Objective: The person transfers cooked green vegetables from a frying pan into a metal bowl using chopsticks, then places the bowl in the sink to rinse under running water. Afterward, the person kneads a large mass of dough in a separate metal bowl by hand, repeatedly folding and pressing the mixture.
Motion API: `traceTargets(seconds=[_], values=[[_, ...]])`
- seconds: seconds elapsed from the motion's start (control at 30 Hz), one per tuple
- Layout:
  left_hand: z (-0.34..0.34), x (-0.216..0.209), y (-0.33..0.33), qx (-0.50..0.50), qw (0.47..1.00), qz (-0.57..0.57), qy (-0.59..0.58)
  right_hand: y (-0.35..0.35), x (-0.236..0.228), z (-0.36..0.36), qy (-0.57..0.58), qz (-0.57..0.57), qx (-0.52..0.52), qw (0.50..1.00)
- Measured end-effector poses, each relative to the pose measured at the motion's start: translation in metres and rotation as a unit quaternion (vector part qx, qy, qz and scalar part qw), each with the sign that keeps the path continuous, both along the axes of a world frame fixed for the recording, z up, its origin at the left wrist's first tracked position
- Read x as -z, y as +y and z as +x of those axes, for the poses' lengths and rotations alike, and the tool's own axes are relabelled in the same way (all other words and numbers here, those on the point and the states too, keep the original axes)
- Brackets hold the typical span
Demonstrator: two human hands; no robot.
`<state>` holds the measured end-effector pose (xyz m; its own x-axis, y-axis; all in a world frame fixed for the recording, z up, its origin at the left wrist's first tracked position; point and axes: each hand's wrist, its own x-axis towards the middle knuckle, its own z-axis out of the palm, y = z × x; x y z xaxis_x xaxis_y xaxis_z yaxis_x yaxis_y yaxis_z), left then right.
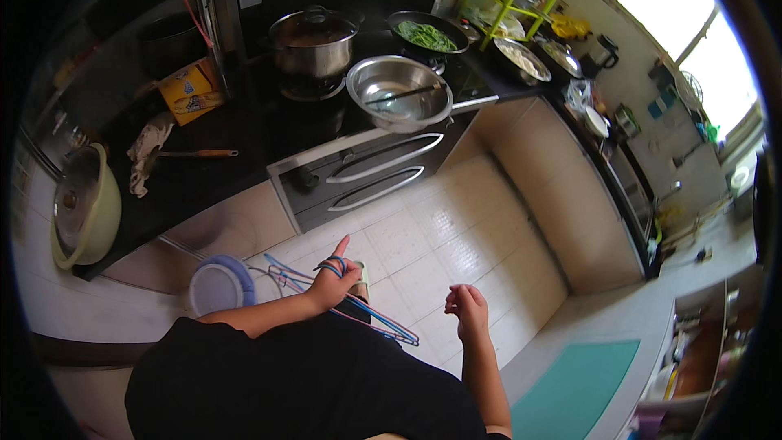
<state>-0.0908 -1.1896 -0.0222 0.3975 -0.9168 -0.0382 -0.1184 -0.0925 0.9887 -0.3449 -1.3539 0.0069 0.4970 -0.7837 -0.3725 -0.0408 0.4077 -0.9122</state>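
I have the left hand (pixel 338 277) closed on coloured hangers (pixel 383 319) before the torso (pixel 301 375); the right hand (pixel 467 303) is half-curled, I cannot tell if closed. Beyond, a steel bowl (pixel 371 81) holds a utensil (pixel 419 91); a black pan (pixel 463 39) holds greens (pixel 425 35). Tiled floor (pixel 440 232) lies open below the counter edge (pixel 199 205).

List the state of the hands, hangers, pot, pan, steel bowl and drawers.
Left hand: holding, index finger extended
Right hand: loosely curled, nothing visible in it
Hangers: bunched, held by left hand
Pot: lid on
Pan: uncovered, greens inside
Steel bowl: uncovered, dark utensil resting in it
Drawers: closed
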Motion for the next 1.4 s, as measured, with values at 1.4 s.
traceTargets(seconds=[1.4], values=[[0.082,-0.020,-0.380,-0.579,0.774,-0.051,0.251,-0.488,-0.069,0.375,-0.106,-0.229,-0.471,0.846]])
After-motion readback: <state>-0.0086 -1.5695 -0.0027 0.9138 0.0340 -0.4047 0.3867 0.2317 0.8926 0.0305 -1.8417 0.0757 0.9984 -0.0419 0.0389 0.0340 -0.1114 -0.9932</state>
